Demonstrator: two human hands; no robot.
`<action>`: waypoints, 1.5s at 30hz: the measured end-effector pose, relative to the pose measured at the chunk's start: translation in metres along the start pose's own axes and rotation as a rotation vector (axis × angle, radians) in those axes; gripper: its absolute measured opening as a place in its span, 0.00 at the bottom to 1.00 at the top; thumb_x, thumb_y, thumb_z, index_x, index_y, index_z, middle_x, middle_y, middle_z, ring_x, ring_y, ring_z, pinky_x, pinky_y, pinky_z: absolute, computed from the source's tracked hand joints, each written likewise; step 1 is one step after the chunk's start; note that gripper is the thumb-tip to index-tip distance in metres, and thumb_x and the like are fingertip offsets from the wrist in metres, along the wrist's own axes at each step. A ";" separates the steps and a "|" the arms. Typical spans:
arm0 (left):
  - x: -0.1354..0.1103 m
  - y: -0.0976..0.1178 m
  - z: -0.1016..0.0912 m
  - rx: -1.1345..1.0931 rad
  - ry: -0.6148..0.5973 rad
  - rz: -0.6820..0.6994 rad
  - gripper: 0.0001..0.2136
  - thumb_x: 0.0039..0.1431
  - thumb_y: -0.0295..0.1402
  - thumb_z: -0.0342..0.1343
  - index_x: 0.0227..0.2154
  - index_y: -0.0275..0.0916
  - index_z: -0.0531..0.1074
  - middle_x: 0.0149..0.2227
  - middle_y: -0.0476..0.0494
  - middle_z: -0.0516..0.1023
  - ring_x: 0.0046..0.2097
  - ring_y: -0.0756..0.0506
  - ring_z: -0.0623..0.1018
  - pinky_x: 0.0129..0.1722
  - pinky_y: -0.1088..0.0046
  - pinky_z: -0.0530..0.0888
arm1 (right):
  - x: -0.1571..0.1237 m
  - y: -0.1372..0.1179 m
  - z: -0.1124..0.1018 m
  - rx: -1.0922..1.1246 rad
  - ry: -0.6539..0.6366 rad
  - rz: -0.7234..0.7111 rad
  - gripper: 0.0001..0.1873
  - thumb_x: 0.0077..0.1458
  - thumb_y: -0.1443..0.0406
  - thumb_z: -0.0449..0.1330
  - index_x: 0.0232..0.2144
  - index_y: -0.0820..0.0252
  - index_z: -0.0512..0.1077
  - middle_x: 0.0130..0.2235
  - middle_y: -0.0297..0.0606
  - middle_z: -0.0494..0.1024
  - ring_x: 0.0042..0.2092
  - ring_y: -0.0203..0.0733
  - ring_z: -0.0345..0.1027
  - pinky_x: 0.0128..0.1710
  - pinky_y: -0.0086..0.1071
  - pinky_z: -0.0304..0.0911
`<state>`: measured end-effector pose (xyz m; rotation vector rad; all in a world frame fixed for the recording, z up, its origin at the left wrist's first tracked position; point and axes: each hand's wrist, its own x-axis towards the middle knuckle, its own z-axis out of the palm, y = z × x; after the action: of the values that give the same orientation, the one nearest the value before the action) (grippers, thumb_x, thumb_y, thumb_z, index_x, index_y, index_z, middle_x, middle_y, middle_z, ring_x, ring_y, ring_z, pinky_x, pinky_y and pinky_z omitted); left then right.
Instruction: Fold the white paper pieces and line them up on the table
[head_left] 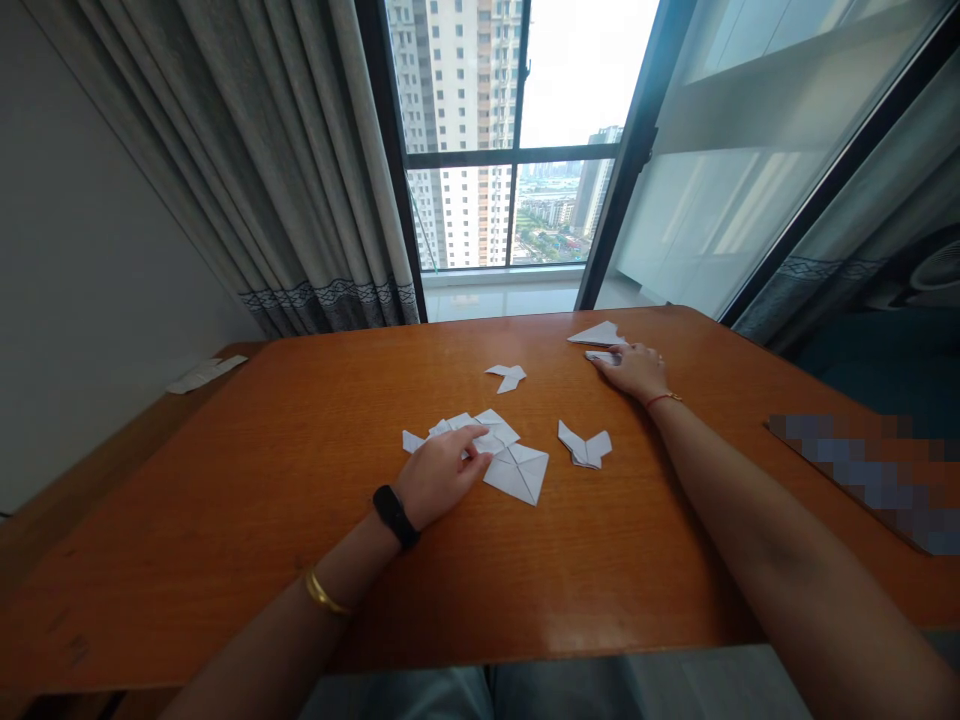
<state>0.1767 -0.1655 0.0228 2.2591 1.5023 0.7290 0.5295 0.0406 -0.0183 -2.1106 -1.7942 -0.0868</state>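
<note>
My left hand (444,475) is over a group of overlapping folded white papers in the middle of the table. Its thumb and index finger are apart, with the fingertips at a folded paper (496,430); its other fingers are partly hidden. A square folded paper (519,473) with diagonal creases lies just right of the thumb. Farther off to the right, my right hand (636,372) is closed on a small folded paper (602,357) at the tabletop. Just beyond that lies a paper airplane (596,334).
A winged paper figure (585,446) and a smaller folded figure (508,377) lie between my hands on the wooden table (315,400). At the right edge is a blurred flat item (862,480). Past the table's far edge are a window and a grey curtain (300,160).
</note>
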 end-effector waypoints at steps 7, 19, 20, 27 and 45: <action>0.001 0.001 -0.001 0.012 -0.014 -0.006 0.15 0.61 0.37 0.50 0.49 0.41 0.70 0.38 0.47 0.78 0.32 0.49 0.76 0.34 0.73 0.70 | 0.000 0.000 0.001 0.010 -0.033 -0.008 0.34 0.51 0.40 0.48 0.49 0.53 0.72 0.53 0.50 0.65 0.55 0.63 0.55 0.52 0.55 0.49; 0.001 0.000 0.000 0.004 -0.005 -0.008 0.16 0.61 0.39 0.50 0.49 0.41 0.70 0.37 0.47 0.78 0.33 0.48 0.75 0.34 0.73 0.68 | -0.004 0.001 -0.001 0.047 -0.022 -0.022 0.30 0.50 0.42 0.51 0.47 0.52 0.73 0.52 0.48 0.66 0.54 0.62 0.54 0.50 0.55 0.50; 0.001 0.000 0.000 0.004 -0.001 -0.008 0.16 0.61 0.39 0.50 0.49 0.41 0.70 0.37 0.47 0.78 0.33 0.48 0.75 0.33 0.73 0.68 | -0.006 0.000 -0.002 0.054 -0.015 -0.026 0.30 0.49 0.43 0.52 0.46 0.52 0.73 0.52 0.48 0.66 0.54 0.62 0.54 0.50 0.55 0.49; 0.002 -0.001 -0.006 0.115 0.210 -0.131 0.14 0.63 0.39 0.46 0.44 0.41 0.73 0.36 0.45 0.79 0.36 0.45 0.75 0.35 0.70 0.68 | -0.028 -0.022 -0.025 0.080 0.350 -0.100 0.20 0.50 0.54 0.56 0.41 0.59 0.73 0.52 0.48 0.66 0.55 0.58 0.53 0.54 0.55 0.43; 0.003 -0.009 0.006 0.176 0.057 0.030 0.13 0.60 0.31 0.50 0.45 0.50 0.73 0.56 0.48 0.72 0.60 0.39 0.65 0.59 0.34 0.40 | -0.191 -0.135 -0.068 0.415 -0.271 -0.851 0.39 0.48 0.60 0.59 0.61 0.64 0.55 0.61 0.47 0.62 0.59 0.48 0.57 0.56 0.40 0.53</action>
<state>0.1739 -0.1594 0.0141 2.4121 1.6200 0.6997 0.3763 -0.1441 0.0229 -1.0171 -2.4857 0.3378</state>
